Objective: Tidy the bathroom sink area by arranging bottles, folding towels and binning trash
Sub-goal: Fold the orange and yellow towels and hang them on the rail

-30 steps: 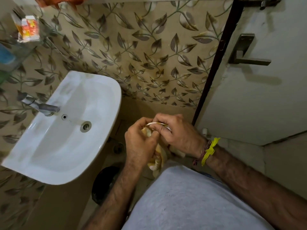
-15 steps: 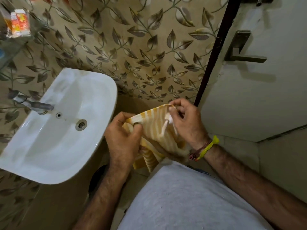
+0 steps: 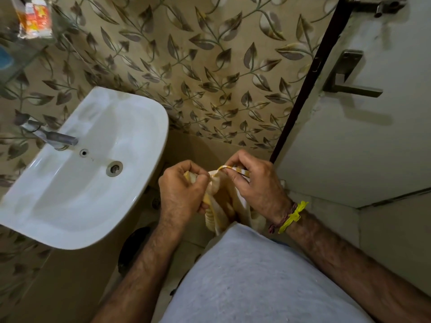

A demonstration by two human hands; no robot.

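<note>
Beige wall tiles w/ brown leaf-vine print (image 3: 210, 66) fill the upper middle, 12 o'clock. Pale painted door (image 3: 373, 141) at 2 o'clock, dark frame edge on its left, grey metal lever handle (image 3: 349, 85) on it. White oval ceramic sink (image 3: 77, 183) at 9 o'clock, basin bare, round metal drain (image 3: 114, 168) near centre, steel tap (image 3: 52, 136) at its wall-side rim. Grey T-shirt front (image 3: 256, 276) at 6 o'clock. Dark round bin (image 3: 133, 248) on the floor below the sink's near edge, partly hidden by the left forearm.

Yellow-and-white striped cloth towel (image 3: 221, 203) at frame centre, bunched, hanging betw. both hands, above the shirt, to the right of the sink, not touching it. Left hand (image 3: 182, 192) clenched on the towel's left edge; right hand (image 3: 256, 183) pinching the top hem, fingers curled over it. Yellow band plus reddish thread (image 3: 291, 215) on right wrist.

Small orange-white carton (image 3: 35, 17) on a glass shelf at 10 o'clock, blurred.
</note>
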